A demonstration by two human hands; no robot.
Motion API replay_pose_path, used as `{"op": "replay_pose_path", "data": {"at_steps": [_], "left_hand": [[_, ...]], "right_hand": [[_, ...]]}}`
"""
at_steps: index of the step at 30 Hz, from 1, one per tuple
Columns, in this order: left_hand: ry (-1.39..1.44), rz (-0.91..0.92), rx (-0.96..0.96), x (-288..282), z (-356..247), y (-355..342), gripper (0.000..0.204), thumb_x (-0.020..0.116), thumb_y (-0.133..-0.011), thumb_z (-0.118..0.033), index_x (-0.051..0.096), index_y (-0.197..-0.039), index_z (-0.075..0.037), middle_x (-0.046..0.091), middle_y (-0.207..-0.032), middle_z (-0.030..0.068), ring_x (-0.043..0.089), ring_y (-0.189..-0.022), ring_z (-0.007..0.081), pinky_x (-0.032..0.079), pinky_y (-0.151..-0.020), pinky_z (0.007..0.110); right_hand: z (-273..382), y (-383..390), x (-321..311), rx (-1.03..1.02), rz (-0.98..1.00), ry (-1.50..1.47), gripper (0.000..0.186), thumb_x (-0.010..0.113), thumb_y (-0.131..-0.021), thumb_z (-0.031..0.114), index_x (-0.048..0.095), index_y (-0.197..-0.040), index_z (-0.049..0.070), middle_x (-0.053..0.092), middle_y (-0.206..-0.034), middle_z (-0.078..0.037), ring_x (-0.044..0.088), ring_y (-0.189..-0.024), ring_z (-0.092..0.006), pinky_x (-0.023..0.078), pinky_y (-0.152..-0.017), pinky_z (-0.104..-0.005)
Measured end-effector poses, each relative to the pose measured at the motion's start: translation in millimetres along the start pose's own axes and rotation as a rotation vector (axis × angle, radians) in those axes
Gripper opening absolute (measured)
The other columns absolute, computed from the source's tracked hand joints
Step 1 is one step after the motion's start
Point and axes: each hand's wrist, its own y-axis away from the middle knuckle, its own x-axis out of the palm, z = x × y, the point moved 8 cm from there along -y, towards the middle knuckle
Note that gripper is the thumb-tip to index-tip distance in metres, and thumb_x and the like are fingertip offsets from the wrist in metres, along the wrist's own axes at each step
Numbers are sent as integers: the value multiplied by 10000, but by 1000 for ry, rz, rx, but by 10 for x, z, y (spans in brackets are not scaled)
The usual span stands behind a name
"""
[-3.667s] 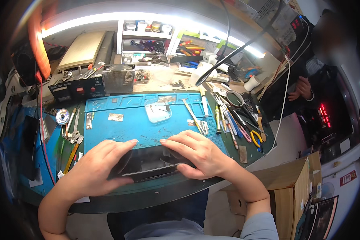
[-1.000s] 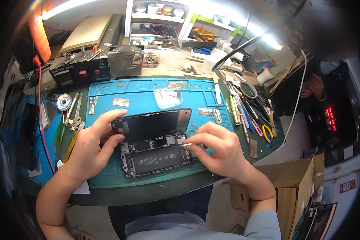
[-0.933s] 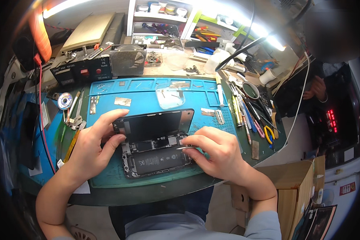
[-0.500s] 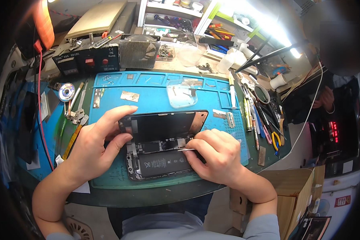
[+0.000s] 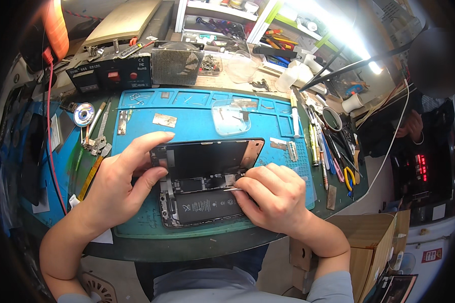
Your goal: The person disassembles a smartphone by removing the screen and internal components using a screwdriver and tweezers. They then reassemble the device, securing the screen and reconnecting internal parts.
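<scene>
My left hand (image 5: pixel 126 187) grips the raised black screen (image 5: pixel 205 156) of an opened phone by its left end, thumb against the edge. The phone's lower housing lies on the blue silicone mat (image 5: pixel 141 121), its dark battery (image 5: pixel 205 206) and circuit board (image 5: pixel 192 185) exposed. Pinched in my right hand (image 5: pixel 273 199) is a thin metal tool (image 5: pixel 229 190), over the board near the phone's right end; the fingers hide much of the tool and that corner. Behind the screen sits a small translucent lidded or open box (image 5: pixel 230 120), which I cannot make out exactly.
A solder spool (image 5: pixel 83 114) and tools lie left; pliers (image 5: pixel 350 179) and many hand tools lie right. A black powered unit (image 5: pixel 106 76) and mesh-fronted box (image 5: pixel 177 68) stand behind. A cardboard box (image 5: pixel 364 232) is at lower right, another person's hand (image 5: pixel 414 125) at far right.
Since the oldest frame, the phone has gone from closed to opened, screen tilted up, and the tool has appeared in my right hand. That hand moved slightly leftward over the board, then stayed nearly still.
</scene>
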Motion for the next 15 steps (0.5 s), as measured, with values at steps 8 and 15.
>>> {"op": "replay_pose_path", "data": {"at_steps": [8,15], "left_hand": [[16,-6,18,13,14,-1,517,690,-955,62,572,-1443,-62,731,-997,121,755,-861,193,595,-789,311],[-11,-2,15,-2,-8,-1,522,692,-950,63,573,-1442,-61,733,-1020,130,759,-857,202,595,-777,315]], "right_hand": [[15,7,0,-3,-5,9,166,828,-747,90,714,-869,90,688,-849,-20,619,-670,-198,454,-585,-338],[16,-5,2,0,-3,0,167,833,-749,84,713,-865,91,688,-847,-20,623,-673,-199,455,-586,-336]]}}
